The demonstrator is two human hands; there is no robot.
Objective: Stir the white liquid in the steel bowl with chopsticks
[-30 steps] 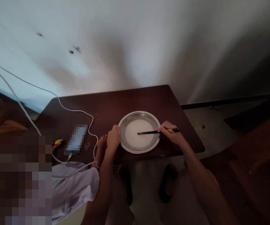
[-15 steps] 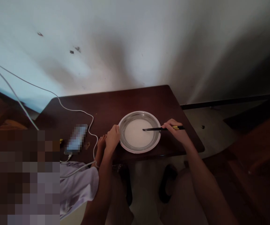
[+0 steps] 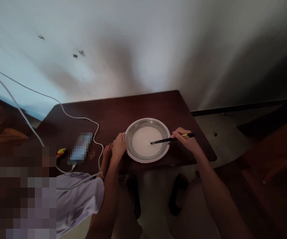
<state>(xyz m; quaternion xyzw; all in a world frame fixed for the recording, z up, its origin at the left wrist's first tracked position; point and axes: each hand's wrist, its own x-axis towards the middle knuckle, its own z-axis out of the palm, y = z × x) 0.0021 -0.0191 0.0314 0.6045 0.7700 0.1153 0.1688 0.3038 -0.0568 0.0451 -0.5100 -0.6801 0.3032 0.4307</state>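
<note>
A round metal basin stands near the table's front edge, with a milky white liquid in it. My left hand grips the basin's left rim, its fingers closed over the edge. In my right hand, at the basin's right side, is a pair of dark chopsticks with yellow bands near the upper end. They slant across the right rim, and their tips reach the white liquid near its middle.
Another person's hand rests on the dark wooden table beside my left wrist. Left of it lie a blurred phone, a white cable and a small yellow-red object. A wall rises behind the table.
The chopstick tips have swung toward me and slightly left within the liquid, so the chopsticks tilt more. My left hand and the basin keep their places.
</note>
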